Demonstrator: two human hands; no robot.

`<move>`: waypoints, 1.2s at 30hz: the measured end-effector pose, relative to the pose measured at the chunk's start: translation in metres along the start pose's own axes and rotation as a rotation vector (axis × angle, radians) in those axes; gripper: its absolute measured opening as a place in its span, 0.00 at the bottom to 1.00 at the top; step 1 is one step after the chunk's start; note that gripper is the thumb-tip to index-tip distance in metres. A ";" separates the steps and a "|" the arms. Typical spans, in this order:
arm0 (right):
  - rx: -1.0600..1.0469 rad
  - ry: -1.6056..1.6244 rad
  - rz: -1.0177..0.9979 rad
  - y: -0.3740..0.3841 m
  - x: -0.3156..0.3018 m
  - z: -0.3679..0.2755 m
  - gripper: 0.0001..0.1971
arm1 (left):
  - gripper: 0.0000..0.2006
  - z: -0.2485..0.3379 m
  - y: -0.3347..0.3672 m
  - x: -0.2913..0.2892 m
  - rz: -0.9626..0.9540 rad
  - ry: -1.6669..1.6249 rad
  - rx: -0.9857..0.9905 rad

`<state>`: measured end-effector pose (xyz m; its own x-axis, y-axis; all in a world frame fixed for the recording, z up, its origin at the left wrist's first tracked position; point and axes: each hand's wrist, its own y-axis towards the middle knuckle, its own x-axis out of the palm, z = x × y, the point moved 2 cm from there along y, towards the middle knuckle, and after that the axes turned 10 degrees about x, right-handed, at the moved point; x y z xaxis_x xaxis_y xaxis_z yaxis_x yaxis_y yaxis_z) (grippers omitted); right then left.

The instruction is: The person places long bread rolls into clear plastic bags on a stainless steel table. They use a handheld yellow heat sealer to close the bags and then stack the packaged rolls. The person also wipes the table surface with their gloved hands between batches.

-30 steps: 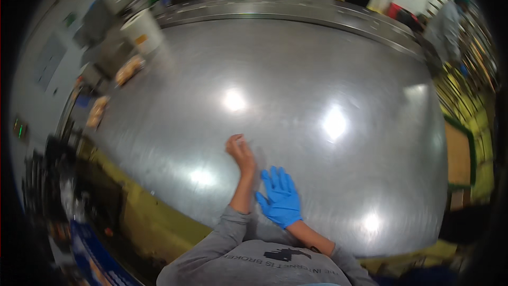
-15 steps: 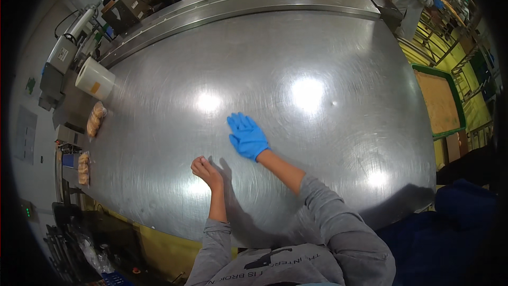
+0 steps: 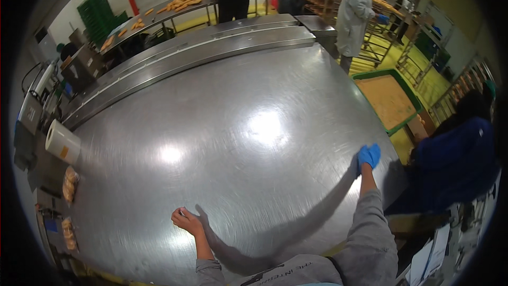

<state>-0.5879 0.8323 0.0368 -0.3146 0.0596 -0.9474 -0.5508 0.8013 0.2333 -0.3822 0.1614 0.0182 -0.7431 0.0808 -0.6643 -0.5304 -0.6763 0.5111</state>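
Note:
My left hand, bare, is raised above the near left part of a shiny metal table. Its fingers are curled in; whatever small thing they may hold cannot be made out. My right hand wears a blue glove and is stretched out to the table's right side, low over the surface or touching it. Its fingers look extended, with nothing seen in them. A long shadow runs from it across the metal.
Two bags of bread rolls and a white roll of film lie along the left edge. A green crate of tan crumbs stands beyond the right edge. A dark blue garment hangs close right. A white-coated person stands behind.
My gloved right hand has swept from the table's middle to its right side. The view has shifted toward the right and farther up, showing another person and a table with bread.

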 end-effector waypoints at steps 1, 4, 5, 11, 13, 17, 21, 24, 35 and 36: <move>0.108 -0.105 0.014 -0.006 -0.010 0.033 0.25 | 0.14 -0.005 -0.001 0.003 -0.006 -0.002 0.000; -0.099 -0.223 -0.101 -0.066 -0.056 0.061 0.14 | 0.14 -0.020 -0.004 0.005 -0.009 -0.036 -0.003; -0.140 -0.200 -0.125 -0.102 -0.074 0.051 0.11 | 0.14 -0.025 -0.003 0.003 -0.006 -0.052 -0.003; -0.540 0.924 -0.782 -0.351 -0.091 -0.035 0.18 | 0.13 0.025 -0.030 -0.051 -0.124 -0.822 0.067; -0.077 1.170 -1.699 -0.470 -0.126 -0.082 0.23 | 0.18 0.059 -0.059 -0.125 -0.255 -0.932 0.279; 0.138 0.592 -3.106 -0.671 -0.220 -0.103 0.32 | 0.25 0.024 -0.104 -0.244 -0.325 -0.431 0.729; -0.179 0.235 -3.232 -0.782 -0.268 -0.087 0.33 | 0.24 -0.107 -0.086 -0.325 -0.118 -0.174 0.542; -0.469 0.179 -3.141 -0.849 -0.341 -0.089 0.33 | 0.26 -0.211 -0.091 -0.376 0.152 0.115 -0.089; -1.930 0.451 -2.054 -1.028 -0.363 -0.140 0.25 | 0.38 -0.314 -0.030 -0.426 0.398 -1.644 -1.083; -2.109 0.540 -1.766 -1.043 -0.363 -0.149 0.24 | 0.38 -0.316 -0.004 -0.439 0.419 -1.702 -1.079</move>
<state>-0.0145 -0.1133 0.1701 0.8835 0.1265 -0.4510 0.1276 -0.9914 -0.0282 0.0750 -0.1033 0.1355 -0.6193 -0.1371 0.7731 -0.3337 -0.8454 -0.4172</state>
